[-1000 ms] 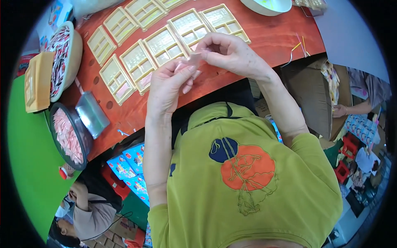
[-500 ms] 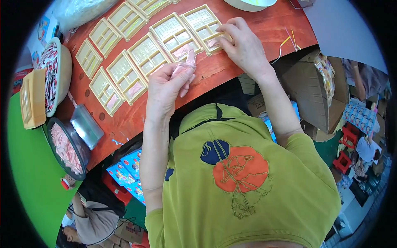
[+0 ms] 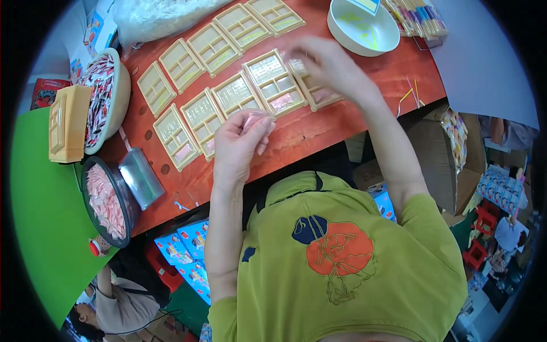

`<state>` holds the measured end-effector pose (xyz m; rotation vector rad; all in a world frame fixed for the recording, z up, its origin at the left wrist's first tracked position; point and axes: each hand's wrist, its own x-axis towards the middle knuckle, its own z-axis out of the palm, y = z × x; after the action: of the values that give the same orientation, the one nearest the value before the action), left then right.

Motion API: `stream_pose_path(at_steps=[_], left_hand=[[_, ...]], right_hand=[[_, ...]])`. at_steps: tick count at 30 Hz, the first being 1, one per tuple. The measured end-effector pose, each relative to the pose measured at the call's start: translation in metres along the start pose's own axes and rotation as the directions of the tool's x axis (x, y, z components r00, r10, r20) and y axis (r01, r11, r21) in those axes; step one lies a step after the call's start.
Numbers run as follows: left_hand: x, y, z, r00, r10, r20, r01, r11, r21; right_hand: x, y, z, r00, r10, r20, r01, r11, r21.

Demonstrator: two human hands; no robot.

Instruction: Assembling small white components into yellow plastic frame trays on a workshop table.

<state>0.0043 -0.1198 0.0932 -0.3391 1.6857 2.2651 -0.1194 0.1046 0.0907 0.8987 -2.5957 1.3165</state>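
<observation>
Two rows of beige compartment trays (image 3: 275, 85) lie on the red table. In the near row, several trays have a small pink sachet (image 3: 281, 102) in a lower compartment. My left hand (image 3: 242, 139) is closed around pink sachets (image 3: 255, 118), above the near edge of that row. They are partly hidden by its fingers. My right hand (image 3: 333, 65) hovers over the near row's rightmost tray (image 3: 310, 85), covering part of it. Motion smears its fingers, so whether it holds anything is unclear. Trays in the far row (image 3: 215, 50) contain thin yellow-green pieces.
At the left stand a dark basin of pink sachets (image 3: 105, 202), a pale basin of red-and-white packets (image 3: 119, 97), stacked beige trays (image 3: 68, 125) and a metallic box (image 3: 141, 176). A white bowl (image 3: 364, 34) and colourful sticks (image 3: 419, 17) are at the far right. A plastic bag (image 3: 165, 20) lies behind.
My right hand has lifted off the rightmost near tray, where a pink sachet lies. My left hand keeps its pink sachets. The view has shifted, showing more of the bowl and far row.
</observation>
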Motion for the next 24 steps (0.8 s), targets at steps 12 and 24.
stream_pose_path(at_steps=[12,24], left_hand=[[0.026,0.012,-0.027,0.983,0.015,-0.183,-0.078,0.936,-0.343],[0.068,0.005,-0.029,0.979,0.128,-0.156,-0.193,0.824,-0.533]], right_hand=[[0.082,0.024,0.014,0.980,0.184,0.081,-0.164,0.963,-0.212],[0.048,-0.025,0.052,0.892,0.340,0.298,-0.450,0.732,0.512]])
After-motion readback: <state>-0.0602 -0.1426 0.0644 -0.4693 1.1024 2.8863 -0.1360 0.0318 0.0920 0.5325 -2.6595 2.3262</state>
